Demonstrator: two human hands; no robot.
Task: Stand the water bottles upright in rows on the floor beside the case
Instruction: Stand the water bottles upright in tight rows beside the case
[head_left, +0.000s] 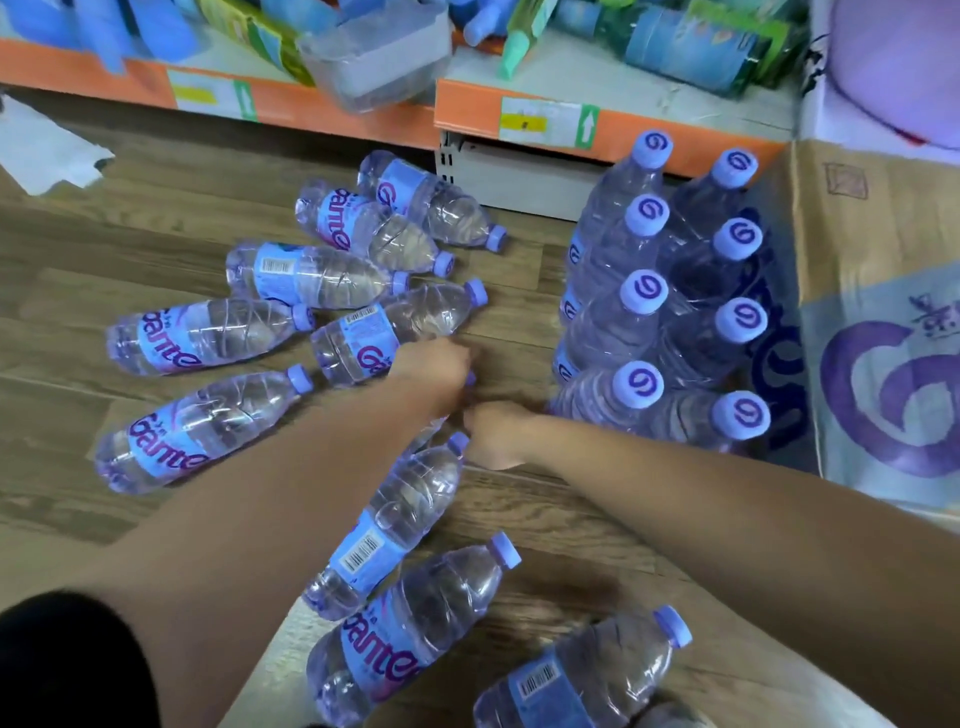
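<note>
Eight water bottles (670, 291) stand upright in two rows on the wooden floor (78, 249), tight against the cardboard case (878, 312), so later rows can butt on. Some ten lie scattered, labels reading "Gante". Left hand (434, 371) and right hand (496, 434) meet low over a lying bottle (395, 525); fingers curled, grip hidden, cannot tell.

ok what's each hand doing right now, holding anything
Left hand: curled over a lying bottle hidden under the arm; grip cannot be told.
Right hand: closed into a loose fist near the same bottle; contents cannot be told.
</note>
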